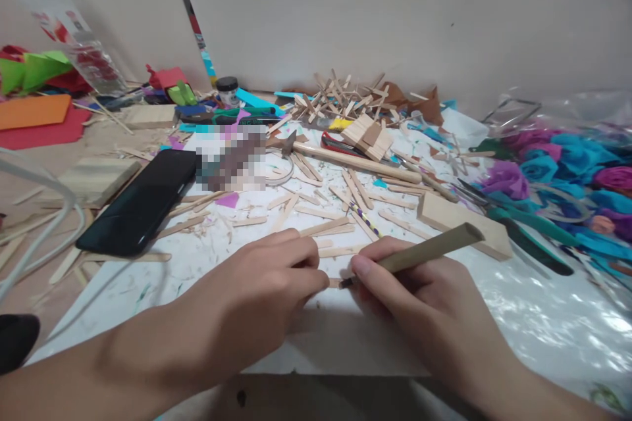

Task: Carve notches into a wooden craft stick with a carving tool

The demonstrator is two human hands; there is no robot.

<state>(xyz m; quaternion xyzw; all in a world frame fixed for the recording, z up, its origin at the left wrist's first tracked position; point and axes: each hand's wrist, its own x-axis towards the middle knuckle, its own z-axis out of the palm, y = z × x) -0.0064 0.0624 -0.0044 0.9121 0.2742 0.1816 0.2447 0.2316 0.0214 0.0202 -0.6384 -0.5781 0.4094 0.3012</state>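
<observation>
In the head view my right hand grips a carving chisel with a thick olive-brown handle, slanting up to the right. Its short dark blade points left and meets the end of a small wooden craft stick. My left hand is closed, its fingers pinching that stick against the white board; most of the stick is hidden under the fingers. Just beyond both hands lie loose craft sticks and a purple-and-yellow patterned stick.
A black phone lies left, near a white cable. Behind the hands are a hammer, a pile of sticks and wood blocks. Green-handled scissors and crepe-paper flowers sit right; a plastic bottle stands back left.
</observation>
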